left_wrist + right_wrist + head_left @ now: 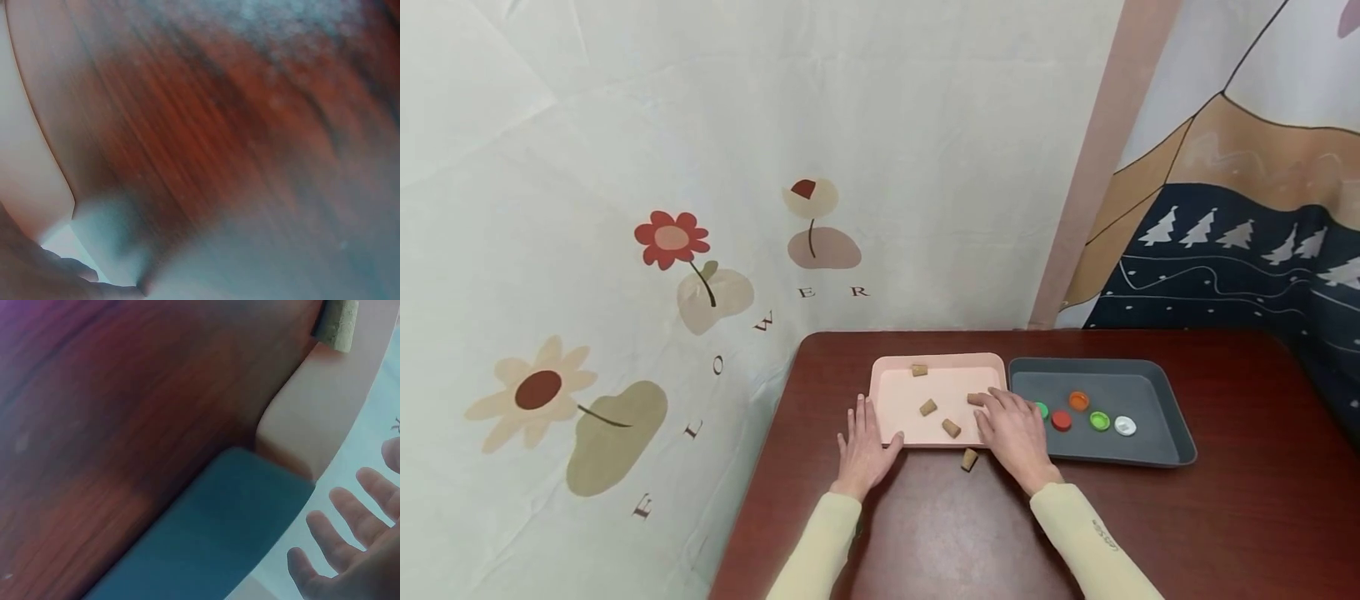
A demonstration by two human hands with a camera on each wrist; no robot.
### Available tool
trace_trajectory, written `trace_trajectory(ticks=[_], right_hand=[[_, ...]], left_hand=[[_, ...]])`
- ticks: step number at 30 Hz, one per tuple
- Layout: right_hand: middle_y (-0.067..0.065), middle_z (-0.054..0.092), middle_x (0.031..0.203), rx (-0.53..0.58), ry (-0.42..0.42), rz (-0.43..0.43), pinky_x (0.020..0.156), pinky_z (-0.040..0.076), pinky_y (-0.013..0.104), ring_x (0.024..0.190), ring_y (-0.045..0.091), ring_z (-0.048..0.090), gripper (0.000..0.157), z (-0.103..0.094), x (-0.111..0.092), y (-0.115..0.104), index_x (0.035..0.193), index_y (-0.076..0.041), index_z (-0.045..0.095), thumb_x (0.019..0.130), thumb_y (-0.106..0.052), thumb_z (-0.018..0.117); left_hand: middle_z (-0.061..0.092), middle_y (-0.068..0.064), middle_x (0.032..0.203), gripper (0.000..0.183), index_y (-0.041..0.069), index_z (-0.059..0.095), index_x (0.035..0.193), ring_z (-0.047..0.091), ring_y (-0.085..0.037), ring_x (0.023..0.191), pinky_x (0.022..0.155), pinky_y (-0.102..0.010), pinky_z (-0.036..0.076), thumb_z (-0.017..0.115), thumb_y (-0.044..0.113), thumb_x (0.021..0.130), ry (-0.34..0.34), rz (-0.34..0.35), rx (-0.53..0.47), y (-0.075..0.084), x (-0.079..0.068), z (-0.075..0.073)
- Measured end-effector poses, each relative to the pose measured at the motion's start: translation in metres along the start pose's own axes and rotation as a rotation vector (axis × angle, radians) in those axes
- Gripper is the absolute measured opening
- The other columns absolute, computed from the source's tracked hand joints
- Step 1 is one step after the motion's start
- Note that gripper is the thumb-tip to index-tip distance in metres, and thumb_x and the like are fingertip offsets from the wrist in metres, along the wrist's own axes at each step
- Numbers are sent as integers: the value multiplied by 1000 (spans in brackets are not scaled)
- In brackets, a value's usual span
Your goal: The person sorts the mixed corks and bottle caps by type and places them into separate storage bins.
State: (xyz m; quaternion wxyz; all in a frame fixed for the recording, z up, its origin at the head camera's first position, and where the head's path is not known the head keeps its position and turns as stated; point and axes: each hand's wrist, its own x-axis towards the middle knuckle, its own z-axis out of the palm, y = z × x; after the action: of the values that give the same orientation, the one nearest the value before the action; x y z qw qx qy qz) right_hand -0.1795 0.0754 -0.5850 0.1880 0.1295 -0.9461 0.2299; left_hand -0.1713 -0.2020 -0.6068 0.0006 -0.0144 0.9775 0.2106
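A pink tray (895, 392) holds several corks, among them one cork (919, 370) near its far edge and another cork (951, 427) near the front. My left hand (863, 454) rests at the tray's left front corner, fingers straight. Over the right side of that tray, my right hand (1017, 433) reaches with its fingertips at a cork (976, 399); whether they touch cannot be told. The right wrist view shows those fingers (350, 519) spread and relaxed. Just outside the front edge stands or leans another cork (969, 460).
A dark grey tray (1142, 383) adjoins the pink one on the right. In it lie several bottle caps, including a red cap (1062, 420), an orange cap (1078, 401) and a white cap (1125, 426). Both trays lie on a reddish-brown table (940, 533), with a printed curtain behind.
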Motion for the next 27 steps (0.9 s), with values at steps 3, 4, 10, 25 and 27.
trace_trajectory(ticks=[3,4,10,25,27], right_hand=[[17,66,136,-25,7,8,96,45,65,124,41,60,29,-5,-6,5,123,-12,74,97,-25,70],[17,65,136,-35,11,8,96,45,65,124,41,59,31,-6,-8,7,124,-10,74,98,-25,70],[18,61,142,-58,-7,-4,99,43,67,132,43,54,38,-12,-23,11,131,-9,70,98,-28,68],[14,65,138,-46,28,-226,97,46,65,122,41,62,45,-20,-49,-1,132,-12,70,91,-29,77],[12,65,139,-38,2,-246,96,47,65,122,40,62,44,-21,-52,-5,133,-14,70,92,-29,77]], left_hand=[[11,-15,173,97,1,19,164,17,-45,155,113,-76,23,58,56,95,-1,-2,0,0,1,1],[10,-14,173,97,1,18,165,17,-44,155,113,-75,23,57,57,96,-2,-3,4,-1,1,2],[11,-15,173,96,1,17,165,17,-45,155,112,-76,22,57,56,96,7,0,-2,-2,2,2],[12,-15,173,97,1,18,164,18,-45,155,112,-76,23,57,56,95,6,1,-3,0,1,2],[12,-15,173,97,1,18,164,17,-45,155,112,-76,22,57,56,95,5,1,-9,-1,2,3]])
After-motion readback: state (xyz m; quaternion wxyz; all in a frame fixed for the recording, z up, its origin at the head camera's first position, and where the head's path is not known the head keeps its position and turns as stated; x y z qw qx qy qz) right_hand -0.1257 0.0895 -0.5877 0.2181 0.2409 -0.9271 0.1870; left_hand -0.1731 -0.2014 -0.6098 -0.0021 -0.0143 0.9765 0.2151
